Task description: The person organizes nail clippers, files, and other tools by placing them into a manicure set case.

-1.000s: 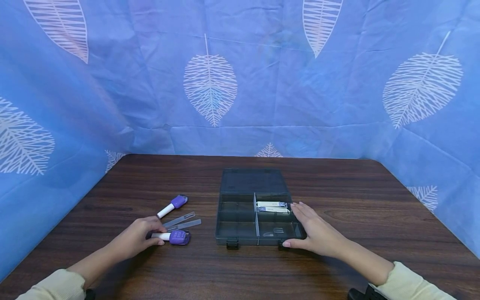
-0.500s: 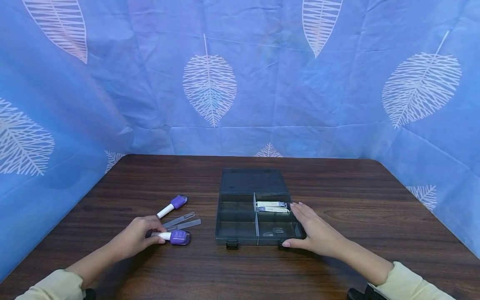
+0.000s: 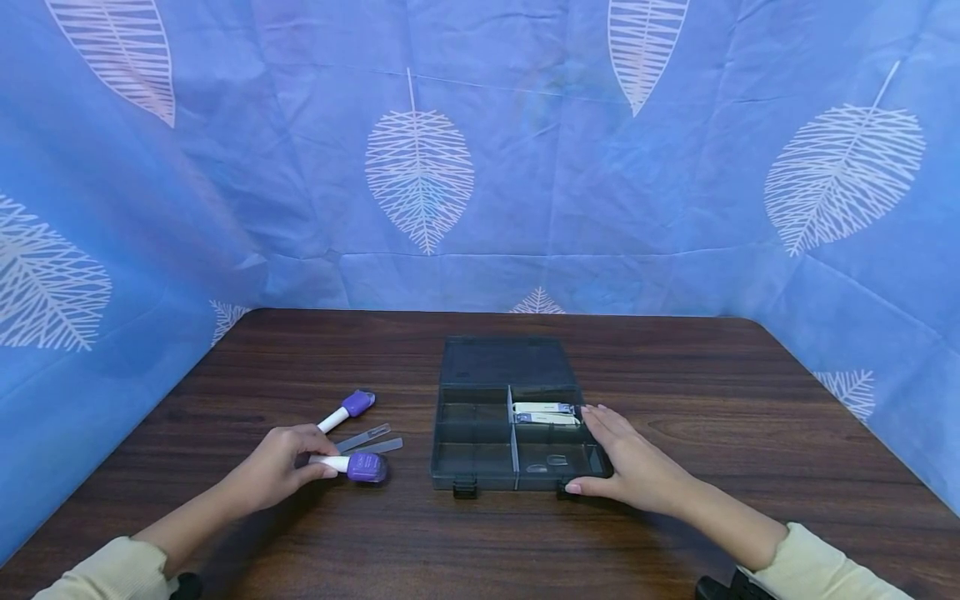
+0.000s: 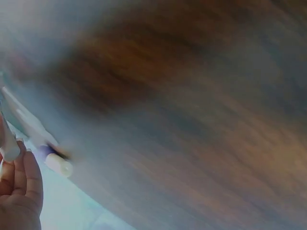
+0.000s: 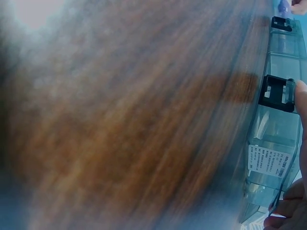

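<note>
My left hand pinches the white cap of a purple nail polish bottle, which points right and looks slightly raised from the table. A second purple nail polish bottle lies just behind, its white cap toward the hand. Between them lie two slim greyish strips, partly hidden by the fingers. My right hand holds the right front corner of a dark see-through compartment box, thumb at the front latch, fingers along the right side. Two slim white-and-blue pieces lie in its back right compartment.
The box lid lies folded back behind the compartments. A pale divider splits the left and right sides. The brown wooden table ends at a blue leaf-print cloth behind.
My left hand and the nail polish bottle it pinches have shifted a little to the right and up in the head view. The right hand and the box stay put.
</note>
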The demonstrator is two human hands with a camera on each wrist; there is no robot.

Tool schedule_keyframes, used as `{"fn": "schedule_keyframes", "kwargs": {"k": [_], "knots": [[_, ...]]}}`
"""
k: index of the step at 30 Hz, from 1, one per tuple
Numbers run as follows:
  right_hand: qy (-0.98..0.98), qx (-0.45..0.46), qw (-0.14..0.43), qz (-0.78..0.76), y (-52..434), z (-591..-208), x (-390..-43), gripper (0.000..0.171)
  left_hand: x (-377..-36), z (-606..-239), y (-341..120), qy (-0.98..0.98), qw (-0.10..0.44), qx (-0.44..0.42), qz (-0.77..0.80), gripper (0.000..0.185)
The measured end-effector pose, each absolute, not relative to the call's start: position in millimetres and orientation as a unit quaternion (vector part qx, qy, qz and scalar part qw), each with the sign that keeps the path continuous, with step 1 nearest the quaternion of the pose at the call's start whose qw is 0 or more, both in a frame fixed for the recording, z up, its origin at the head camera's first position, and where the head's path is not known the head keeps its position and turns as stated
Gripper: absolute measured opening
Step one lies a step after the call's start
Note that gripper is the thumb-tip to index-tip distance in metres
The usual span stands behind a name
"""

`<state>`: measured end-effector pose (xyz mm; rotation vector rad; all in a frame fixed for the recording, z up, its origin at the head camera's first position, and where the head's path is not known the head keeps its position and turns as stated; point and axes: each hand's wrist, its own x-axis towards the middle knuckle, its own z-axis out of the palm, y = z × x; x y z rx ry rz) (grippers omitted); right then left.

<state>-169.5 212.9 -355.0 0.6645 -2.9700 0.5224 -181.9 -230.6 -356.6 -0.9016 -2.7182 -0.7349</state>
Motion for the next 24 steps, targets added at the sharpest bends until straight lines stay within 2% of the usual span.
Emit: {"fn": "schedule_keyframes", "kwargs": {"k": [9, 19, 24], "knots": [[-0.962, 0.214, 0.02, 0.17, 212.4, -354.7, -169.6, 0.101, -179.9, -351.8, -209.1, -0.905, 0.121, -0.282, -0.295, 0.009], [-0.963, 0.21, 0.019, 0.169, 212.0, -355.4, -169.3, 0.101, -180.9, -349.8, -179.9, -0.882, 0.157, -0.297, -0.33, 0.011], [-0.963, 0.209, 0.017, 0.168, 212.3, -355.0, -169.3, 0.101, -181.6, -347.1, -164.4, -0.881, 0.151, -0.294, -0.339, 0.011]]}}
